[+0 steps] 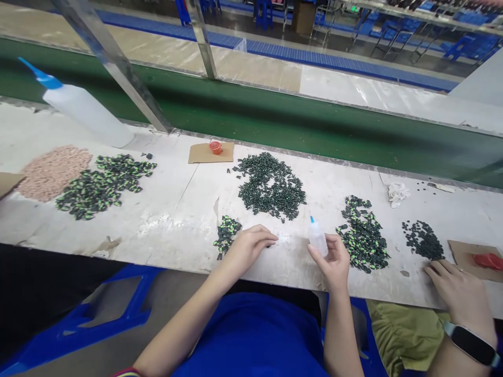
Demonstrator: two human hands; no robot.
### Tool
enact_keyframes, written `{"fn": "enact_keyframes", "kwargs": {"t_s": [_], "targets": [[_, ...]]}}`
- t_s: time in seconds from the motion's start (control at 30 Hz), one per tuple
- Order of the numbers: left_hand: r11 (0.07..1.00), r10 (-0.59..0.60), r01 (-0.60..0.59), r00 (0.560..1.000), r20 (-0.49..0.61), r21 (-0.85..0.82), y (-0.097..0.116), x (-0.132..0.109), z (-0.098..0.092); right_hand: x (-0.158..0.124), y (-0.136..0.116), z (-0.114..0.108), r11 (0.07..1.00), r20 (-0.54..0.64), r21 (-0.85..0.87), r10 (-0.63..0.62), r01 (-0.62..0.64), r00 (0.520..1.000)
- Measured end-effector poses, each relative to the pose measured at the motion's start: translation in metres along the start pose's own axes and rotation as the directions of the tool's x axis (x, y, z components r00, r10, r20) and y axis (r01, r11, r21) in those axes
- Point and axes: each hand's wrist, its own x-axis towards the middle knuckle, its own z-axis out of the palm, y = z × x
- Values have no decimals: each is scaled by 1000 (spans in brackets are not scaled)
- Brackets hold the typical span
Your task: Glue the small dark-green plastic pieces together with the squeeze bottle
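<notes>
My right hand [334, 259] is wrapped round a small translucent squeeze bottle [317, 238] with a thin blue tip, held upright just over the worktable. The fingers of my left hand [253, 243] are pinched together low over the tabletop, with a small dark piece [270, 245] showing at the fingertips. Beside my left wrist lies a small heap of black-and-green pieces [226, 233]. A bigger pile of dark green pieces [271, 186] is spread beyond my hands. Close to the right of my right hand is another heap of black-and-green pieces [363, 235].
A co-worker's hand [456, 283] with a watch reaches to small black pieces [424, 240] at right. Red material sits on cardboard [198, 153] at the back. Farther left are a large white bottle [88, 112], pink pieces [55, 170] and a metal post [118, 68]. A green belt [255, 110] runs behind.
</notes>
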Motion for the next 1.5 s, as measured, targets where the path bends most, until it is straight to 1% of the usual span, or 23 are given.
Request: {"fn": "enact_keyframes", "kwargs": {"t_s": [0.03, 0.1, 0.2, 0.27, 0.3, 0.37, 0.43, 0.53, 0.6, 0.73, 0.83, 1.0, 1.5], "targets": [[999, -3, 4, 1000, 7, -41, 0, 2, 8, -1, 0, 1, 998, -31, 59, 10, -8, 999], [999, -7, 8, 1000, 20, -43, 0, 4, 20, -2, 2, 3, 981, -95, 192, 37, -19, 995], [994, -20, 21, 1000, -12, 106, -3, 4, 25, -3, 5, 7, 922, -166, 386, 116, -44, 979], [974, -15, 29, 998, -65, 225, -7, 2, 22, -4, 6, 10, 884, -182, 465, 160, -59, 970], [964, -8, 29, 997, -81, 265, -9, 0, 19, -4, 6, 12, 876, -173, 477, 173, -71, 970], [952, 9, 18, 996, -87, 305, -13, -3, 14, -5, 5, 14, 889, -134, 446, 176, -100, 975], [952, 30, -10, 998, -62, 306, -16, -6, 10, -6, 3, 16, 924, -102, 365, 165, -117, 981], [959, 54, -44, 998, -29, 281, -18, -8, 10, -8, -3, 21, 961, -101, 249, 150, -121, 983], [962, 50, -36, 998, -46, 272, -18, -7, 12, -8, -7, 24, 973, -94, 193, 149, -129, 984], [968, 12, 18, 993, -118, 251, -18, -7, 16, -9, -8, 30, 982, -87, 118, 157, -146, 984], [973, -12, 43, 991, -135, 228, -18, -7, 17, -9, -6, 31, 982, -71, 94, 171, -164, 983], [972, -36, 65, 991, -132, 224, -17, -6, 16, -8, -5, 32, 978, -28, 78, 196, -193, 980], [968, -65, 96, 989, -135, 233, -14, -6, 15, -9, -4, 33, 978, -21, 27, 208, -207, 978]]}}
